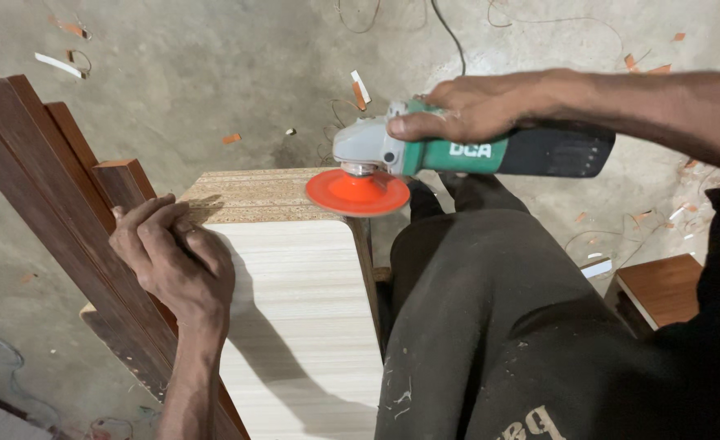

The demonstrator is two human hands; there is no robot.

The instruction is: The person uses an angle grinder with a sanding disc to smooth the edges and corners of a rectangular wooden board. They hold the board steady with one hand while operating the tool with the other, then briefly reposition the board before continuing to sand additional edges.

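My right hand (pixel 472 106) grips a green and grey angle grinder (pixel 457 151) with a black rear handle. Its orange disc (pixel 358 192) lies flat on the raw chipboard end (pixel 250 195) of a pale wood-grain laminated board (pixel 303 318), at the board's right corner. My left hand (pixel 172 261) rests on the board's left edge with fingers bent over it, beside dark brown wooden strips (pixel 42 171). My leg in dark trousers (pixel 490 326) presses against the board's right side.
A grey concrete floor (pixel 213 73) carries orange laminate scraps and thin wire curls. The grinder's cable runs away at the top. A brown panel piece (pixel 661 289) lies on the floor at the right.
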